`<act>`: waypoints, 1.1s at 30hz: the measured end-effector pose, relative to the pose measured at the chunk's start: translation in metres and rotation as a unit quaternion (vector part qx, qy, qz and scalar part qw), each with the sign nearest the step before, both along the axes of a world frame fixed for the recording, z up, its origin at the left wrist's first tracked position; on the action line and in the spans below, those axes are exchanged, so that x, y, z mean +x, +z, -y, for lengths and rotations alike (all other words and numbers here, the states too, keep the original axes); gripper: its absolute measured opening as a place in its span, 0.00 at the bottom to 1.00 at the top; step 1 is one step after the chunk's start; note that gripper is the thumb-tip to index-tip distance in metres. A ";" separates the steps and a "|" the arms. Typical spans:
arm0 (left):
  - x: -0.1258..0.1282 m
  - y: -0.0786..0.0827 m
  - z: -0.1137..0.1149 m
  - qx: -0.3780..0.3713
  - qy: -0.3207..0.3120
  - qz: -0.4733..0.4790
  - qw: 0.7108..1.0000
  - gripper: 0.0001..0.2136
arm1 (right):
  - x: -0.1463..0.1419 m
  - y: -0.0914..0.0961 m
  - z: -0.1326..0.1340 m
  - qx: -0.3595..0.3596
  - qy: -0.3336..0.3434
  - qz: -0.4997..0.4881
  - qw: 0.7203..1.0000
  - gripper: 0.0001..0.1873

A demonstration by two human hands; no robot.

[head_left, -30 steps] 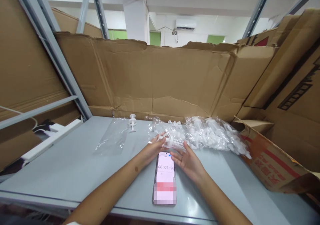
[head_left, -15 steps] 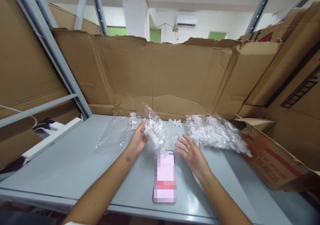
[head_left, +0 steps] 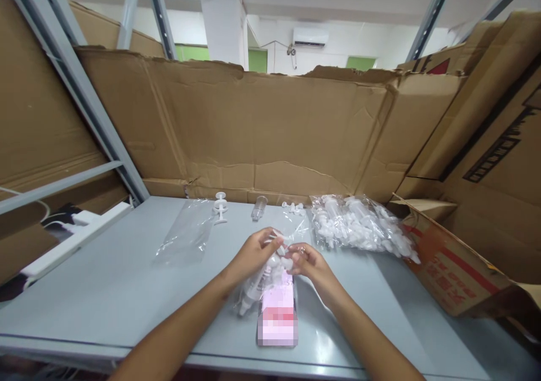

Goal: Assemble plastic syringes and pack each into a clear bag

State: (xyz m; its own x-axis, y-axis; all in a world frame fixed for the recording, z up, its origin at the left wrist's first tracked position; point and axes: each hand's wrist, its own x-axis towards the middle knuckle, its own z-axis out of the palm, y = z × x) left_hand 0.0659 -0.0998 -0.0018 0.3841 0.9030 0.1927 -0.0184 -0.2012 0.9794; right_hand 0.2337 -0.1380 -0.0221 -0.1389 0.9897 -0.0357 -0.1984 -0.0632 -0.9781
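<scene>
My left hand [head_left: 252,253] and my right hand [head_left: 307,261] meet above the phone [head_left: 278,318], both pinching the top of a small clear plastic bag [head_left: 260,282] with white plastic parts inside. The bag hangs down from my fingers toward the near left. A loose white plunger piece [head_left: 220,207] and a clear ribbed barrel [head_left: 259,207] stand on the grey table [head_left: 105,291] just beyond my hands.
A large clear bag of white plastic parts [head_left: 361,229] lies at the right. An empty clear bag [head_left: 186,233] lies left of my hands. Cardboard walls [head_left: 270,133] ring the table; an open printed carton [head_left: 452,262] sits at the right. A metal rack post [head_left: 84,96] stands left.
My left hand brought the small bag down from a raised position toward me. My right hand, open before, closed on the bag's top.
</scene>
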 end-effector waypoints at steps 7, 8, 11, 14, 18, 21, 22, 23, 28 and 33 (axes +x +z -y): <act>-0.002 0.008 0.013 0.072 0.030 -0.087 0.993 0.10 | 0.001 0.003 0.003 0.000 -0.002 -0.016 1.000 0.16; -0.002 0.008 0.011 0.060 0.023 -0.076 0.995 0.11 | 0.001 0.003 0.003 0.001 -0.001 -0.014 1.000 0.16; -0.002 0.004 0.003 0.003 0.003 -0.015 1.000 0.12 | 0.000 0.005 0.003 0.002 -0.007 -0.002 1.000 0.17; -0.001 -0.002 -0.002 -0.072 -0.007 0.043 0.996 0.14 | 0.000 0.007 0.003 0.000 -0.039 0.015 0.999 0.17; 0.002 -0.009 -0.004 -0.135 -0.019 0.092 0.986 0.16 | 0.002 0.009 0.002 0.016 -0.076 0.038 0.996 0.16; 0.004 -0.011 -0.004 -0.156 -0.026 0.105 0.982 0.18 | 0.003 0.010 0.002 0.023 -0.087 0.046 0.995 0.14; 0.004 -0.011 -0.003 -0.157 -0.023 0.109 0.981 0.18 | 0.003 0.010 0.001 0.022 -0.089 0.046 0.995 0.14; 0.005 -0.010 -0.003 -0.155 -0.019 0.111 0.982 0.18 | 0.003 0.010 0.001 0.021 -0.089 0.044 0.995 0.14; 0.002 -0.005 -0.006 -0.121 0.020 0.098 0.988 0.18 | 0.004 0.006 -0.002 0.022 -0.088 0.032 0.995 0.15; -0.005 -0.006 -0.013 -0.074 0.042 0.078 0.993 0.15 | 0.007 0.006 -0.002 0.024 -0.066 0.038 0.997 0.15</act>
